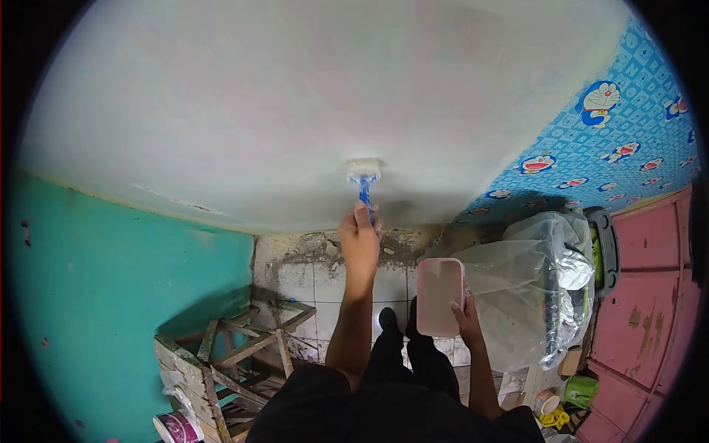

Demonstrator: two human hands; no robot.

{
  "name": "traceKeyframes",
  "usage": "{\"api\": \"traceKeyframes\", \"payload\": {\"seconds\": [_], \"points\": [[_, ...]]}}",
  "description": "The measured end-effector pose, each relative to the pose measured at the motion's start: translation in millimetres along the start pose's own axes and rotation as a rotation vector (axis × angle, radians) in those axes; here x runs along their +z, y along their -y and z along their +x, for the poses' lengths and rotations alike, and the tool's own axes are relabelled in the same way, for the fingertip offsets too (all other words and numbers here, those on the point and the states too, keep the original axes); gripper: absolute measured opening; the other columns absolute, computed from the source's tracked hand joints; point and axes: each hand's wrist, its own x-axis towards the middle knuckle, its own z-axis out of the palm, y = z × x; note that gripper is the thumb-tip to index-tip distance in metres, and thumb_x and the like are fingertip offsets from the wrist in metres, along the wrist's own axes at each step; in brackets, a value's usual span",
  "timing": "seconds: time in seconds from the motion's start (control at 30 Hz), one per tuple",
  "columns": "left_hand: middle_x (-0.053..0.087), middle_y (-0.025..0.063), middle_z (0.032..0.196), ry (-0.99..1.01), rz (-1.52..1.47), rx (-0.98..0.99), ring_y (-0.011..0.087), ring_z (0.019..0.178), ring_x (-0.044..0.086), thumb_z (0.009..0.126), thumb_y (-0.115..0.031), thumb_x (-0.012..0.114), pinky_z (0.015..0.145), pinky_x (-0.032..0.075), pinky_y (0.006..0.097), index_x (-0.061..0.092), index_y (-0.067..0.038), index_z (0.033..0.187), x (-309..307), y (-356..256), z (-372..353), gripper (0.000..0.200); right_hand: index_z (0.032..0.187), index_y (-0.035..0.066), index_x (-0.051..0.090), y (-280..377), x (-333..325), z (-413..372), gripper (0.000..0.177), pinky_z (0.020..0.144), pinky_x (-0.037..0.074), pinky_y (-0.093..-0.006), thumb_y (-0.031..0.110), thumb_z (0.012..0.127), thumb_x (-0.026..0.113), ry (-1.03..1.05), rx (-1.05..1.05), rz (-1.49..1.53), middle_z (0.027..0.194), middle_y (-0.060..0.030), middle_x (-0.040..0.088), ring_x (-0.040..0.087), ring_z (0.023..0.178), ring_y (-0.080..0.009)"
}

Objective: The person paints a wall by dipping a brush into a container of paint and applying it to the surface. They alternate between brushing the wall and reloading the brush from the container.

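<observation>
My left hand (360,240) is closed around the blue handle of a paint brush (363,174), whose pale, wide bristles rest against the whitish wall (244,111). Faint pink patches show through the wall's white coat. At the right, my right hand (470,319) grips the side of a shallow pink rectangular tray (440,299), held at waist height over the tiled floor. The tray's inside looks pale pinkish, and its contents are hard to make out.
A wooden stool or ladder (221,369) stands lower left beside the green wall (125,273). Doraemon wallpaper (561,162) covers the upper right. Plastic-wrapped items (550,288) stand right, before a pink door (639,310). A bucket (177,427) sits at bottom left.
</observation>
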Motion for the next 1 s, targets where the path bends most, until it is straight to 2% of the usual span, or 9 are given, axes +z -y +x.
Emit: {"api": "traceKeyframes", "payload": {"seconds": [0.13, 0.27, 0.37, 0.53, 0.67, 0.73, 0.83, 0.9, 1.0], "points": [[0.042, -0.0030, 0.061, 0.022, -0.033, 0.143, 0.0046, 0.052, 0.036, 0.103, -0.030, 0.038, 0.046, 0.029, 0.0204, 0.057, -0.001, 0.097, 5, -62, -30, 0.034, 0.147, -0.003, 0.021, -7, 3, 6, 0.064, 0.113, 0.021, -0.0354, 0.012, 0.093, 0.054, 0.003, 0.022, 0.007, 0.150, -0.0187, 0.027, 0.026, 0.139, -0.0249], [0.042, -0.0020, 0.066, 0.005, -0.059, 0.330, 0.0037, 0.056, 0.035, 0.103, -0.030, 0.039, 0.049, 0.029, 0.0185, 0.054, -0.003, 0.103, 14, -40, -26, 0.030, 0.147, -0.003, 0.021, -18, 6, 5, 0.065, 0.113, 0.021, -0.0357, 0.012, 0.093, 0.054, 0.012, 0.055, 0.070, 0.150, -0.0185, 0.026, 0.025, 0.139, -0.0250], [0.043, -0.0006, 0.067, 0.017, -0.010, 0.314, 0.0059, 0.057, 0.037, 0.103, -0.028, 0.038, 0.050, 0.030, 0.0212, 0.052, -0.003, 0.102, 19, 14, -4, 0.029, 0.146, 0.000, 0.024, -24, 5, 0, 0.060, 0.108, 0.028, -0.0330, 0.011, 0.094, 0.052, -0.011, 0.043, -0.001, 0.140, -0.0131, 0.040, 0.038, 0.129, -0.0206], [0.046, 0.0096, 0.066, -0.048, 0.387, 0.460, 0.0208, 0.054, 0.045, 0.101, -0.024, 0.040, 0.051, 0.037, 0.0346, 0.051, -0.001, 0.094, -8, 193, 60, 0.027, 0.146, 0.000, 0.024, -44, -6, -6, 0.062, 0.108, 0.029, -0.0329, 0.012, 0.093, 0.054, -0.041, -0.006, -0.099, 0.141, -0.0138, 0.039, 0.037, 0.129, -0.0212], [0.052, 0.0183, 0.069, -0.070, 0.619, 0.195, 0.0349, 0.061, 0.052, 0.099, -0.024, 0.041, 0.055, 0.039, 0.0428, 0.049, -0.001, 0.091, -36, 290, 65, 0.026, 0.146, -0.001, 0.023, -52, -11, -7, 0.063, 0.109, 0.027, -0.0328, 0.011, 0.093, 0.054, -0.047, 0.057, -0.073, 0.143, -0.0146, 0.036, 0.036, 0.131, -0.0218], [0.055, 0.0199, 0.070, -0.094, 0.715, 0.145, 0.0384, 0.063, 0.054, 0.098, -0.023, 0.041, 0.057, 0.039, 0.0456, 0.050, -0.001, 0.089, -49, 334, 70, 0.026, 0.146, -0.001, 0.023, -55, -15, -8, 0.063, 0.109, 0.027, -0.0330, 0.011, 0.092, 0.054, -0.048, 0.071, -0.053, 0.143, -0.0148, 0.036, 0.035, 0.132, -0.0221], [0.057, 0.0213, 0.068, -0.207, 0.767, 0.231, 0.0422, 0.063, 0.054, 0.096, -0.025, 0.043, 0.059, 0.039, 0.0495, 0.053, 0.001, 0.083, -76, 408, 85, 0.031, 0.145, -0.001, 0.023, -42, -10, -13, 0.062, 0.110, 0.026, -0.0332, 0.011, 0.093, 0.054, -0.063, 0.101, -0.034, 0.144, -0.0151, 0.035, 0.035, 0.133, -0.0223], [0.056, 0.0201, 0.065, -0.242, 0.748, 0.106, 0.0406, 0.061, 0.054, 0.096, -0.026, 0.042, 0.059, 0.039, 0.0488, 0.055, 0.002, 0.079, -88, 422, 98, 0.036, 0.145, -0.002, 0.024, -39, -8, -17, 0.062, 0.110, 0.026, -0.0332, 0.011, 0.093, 0.053, -0.065, 0.109, -0.040, 0.144, -0.0153, 0.035, 0.034, 0.133, -0.0225], [0.055, 0.0172, 0.062, -0.235, 0.619, 0.006, 0.0358, 0.058, 0.053, 0.095, -0.029, 0.042, 0.059, 0.039, 0.0469, 0.057, 0.004, 0.076, -87, 361, 107, 0.041, 0.144, -0.002, 0.025, -41, -3, -21, 0.060, 0.109, 0.027, -0.0334, 0.011, 0.093, 0.054, -0.073, 0.098, -0.041, 0.143, -0.0155, 0.036, 0.036, 0.132, -0.0223]]}}
